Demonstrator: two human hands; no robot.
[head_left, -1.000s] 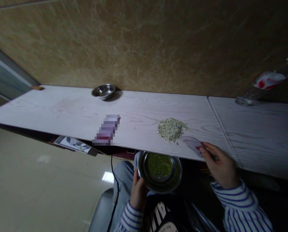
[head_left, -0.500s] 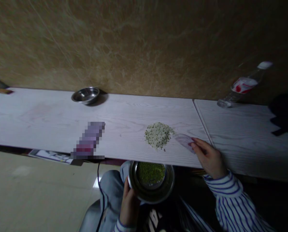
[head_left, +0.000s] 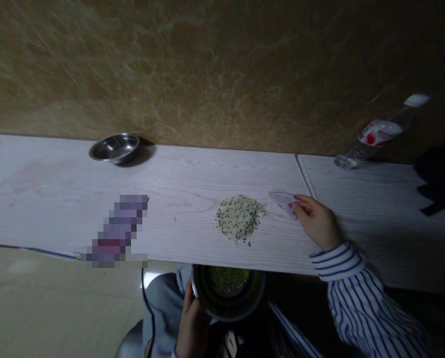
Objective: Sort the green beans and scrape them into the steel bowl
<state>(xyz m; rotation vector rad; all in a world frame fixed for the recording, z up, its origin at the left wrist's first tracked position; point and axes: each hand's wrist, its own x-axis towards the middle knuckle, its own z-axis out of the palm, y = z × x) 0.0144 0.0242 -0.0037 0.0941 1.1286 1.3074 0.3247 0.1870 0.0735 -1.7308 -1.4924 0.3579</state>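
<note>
On the white wood-grain table (head_left: 185, 199) lies a flat pile of white grains mixed with small green beans (head_left: 239, 219). My right hand (head_left: 317, 219) pinches a thin, clear, rounded plastic piece, perhaps a lid (head_left: 282, 199), just right of the pile and apart from it. Below the table's front edge, my left hand (head_left: 194, 318) grips the left rim of a metal bowl (head_left: 256, 298). Green beans (head_left: 228, 278) cover part of the bowl's bottom. The table edge hides the bowl's far rim.
An empty metal bowl (head_left: 114, 149) stands by the wall at the back left. A blurred-out phone-like object (head_left: 120, 228) lies near the front edge, with a black cable (head_left: 148, 308) hanging below. A clear plastic bottle (head_left: 375, 134) and a dark object (head_left: 439, 179) are at the right.
My right hand with the clear plastic piece has moved slightly up and away from the pile. The held bowl sits lower, more under the table edge. The view has shifted a little.
</note>
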